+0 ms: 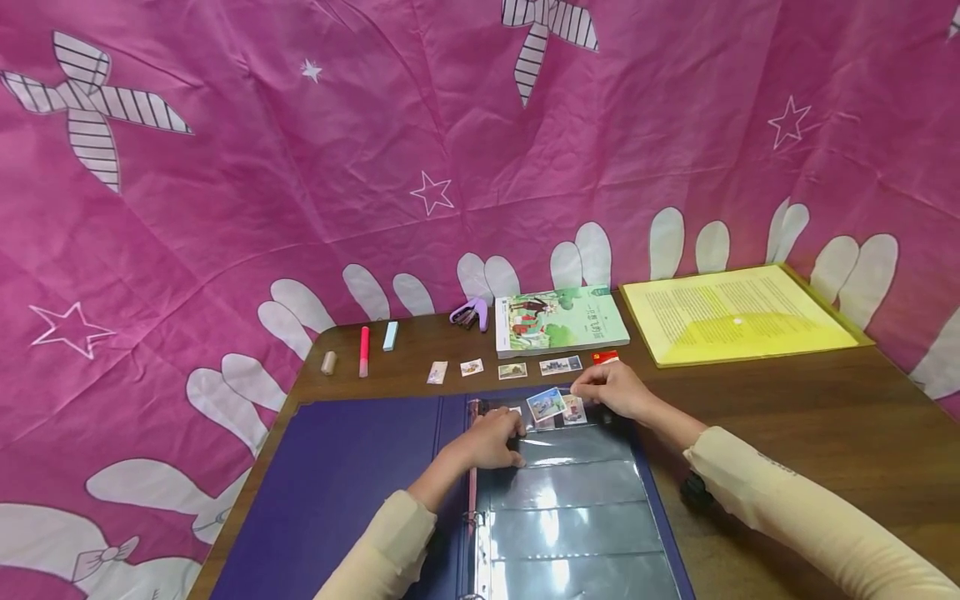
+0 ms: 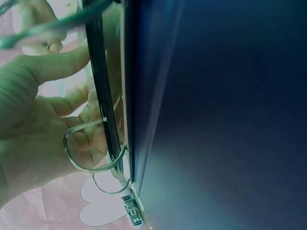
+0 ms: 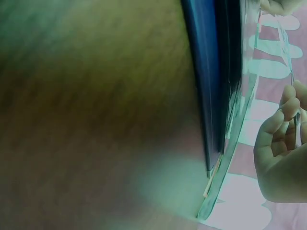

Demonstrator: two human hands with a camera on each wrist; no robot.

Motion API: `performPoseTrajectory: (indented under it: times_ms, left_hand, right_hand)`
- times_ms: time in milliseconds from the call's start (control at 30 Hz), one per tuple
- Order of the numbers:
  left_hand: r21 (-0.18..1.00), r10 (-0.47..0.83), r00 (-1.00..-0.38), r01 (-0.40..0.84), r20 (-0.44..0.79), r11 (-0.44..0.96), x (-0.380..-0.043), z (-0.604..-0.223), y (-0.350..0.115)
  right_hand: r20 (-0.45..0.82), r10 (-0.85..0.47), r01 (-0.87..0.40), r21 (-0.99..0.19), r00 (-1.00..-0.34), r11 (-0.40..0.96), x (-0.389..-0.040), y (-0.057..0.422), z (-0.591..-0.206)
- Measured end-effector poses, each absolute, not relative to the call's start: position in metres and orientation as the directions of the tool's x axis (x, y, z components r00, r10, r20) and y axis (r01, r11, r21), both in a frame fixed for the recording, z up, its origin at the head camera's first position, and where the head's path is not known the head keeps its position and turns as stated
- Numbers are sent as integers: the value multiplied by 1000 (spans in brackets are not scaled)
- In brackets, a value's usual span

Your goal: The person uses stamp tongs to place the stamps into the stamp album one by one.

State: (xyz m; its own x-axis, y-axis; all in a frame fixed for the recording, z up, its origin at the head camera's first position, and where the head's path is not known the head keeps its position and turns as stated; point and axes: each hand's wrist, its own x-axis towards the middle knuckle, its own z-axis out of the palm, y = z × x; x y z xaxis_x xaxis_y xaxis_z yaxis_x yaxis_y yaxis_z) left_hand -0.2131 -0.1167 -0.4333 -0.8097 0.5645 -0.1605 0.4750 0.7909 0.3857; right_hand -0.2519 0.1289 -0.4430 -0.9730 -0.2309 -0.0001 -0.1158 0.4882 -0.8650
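A dark blue ring binder (image 1: 367, 475) lies spread on the table, with a clear-pocketed stamp page (image 1: 573, 483) on its right side. My right hand (image 1: 611, 389) pinches thin metal tweezers (image 3: 297, 127) above the top of the page. At their tip, a small blue-toned stamp (image 1: 546, 405) hangs tilted over the top pocket. Another stamp (image 1: 573, 410) sits in that pocket, partly overlapped. My left hand (image 1: 491, 437) rests its fingers on the upper left of the page, beside the binder rings (image 2: 72, 148); its thumb is spread apart from the fingers.
Several loose stamps (image 1: 560, 365) lie in a row behind the binder. Farther back are a green book (image 1: 562, 321), a purple stapler (image 1: 471, 314) and a yellow document folder (image 1: 738, 317). A red pen-like stick (image 1: 364, 350) lies back left. A pink cloth (image 1: 300, 167) hangs behind.
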Motion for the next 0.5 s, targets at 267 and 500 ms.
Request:
performPoseTrajectory:
  times_ms: [267,500]
  left_hand:
    - [521,568,-807,420,-159,743,-221,-432,-121]
    - [591,596,-792,419,-134,689,-225,-428,-131]
  right_hand:
    - [-22,-197,-89,-837,-980,540,-250,123,-445]
    - [-37,-179,-74,-814,-983,576,-246,112,-446]
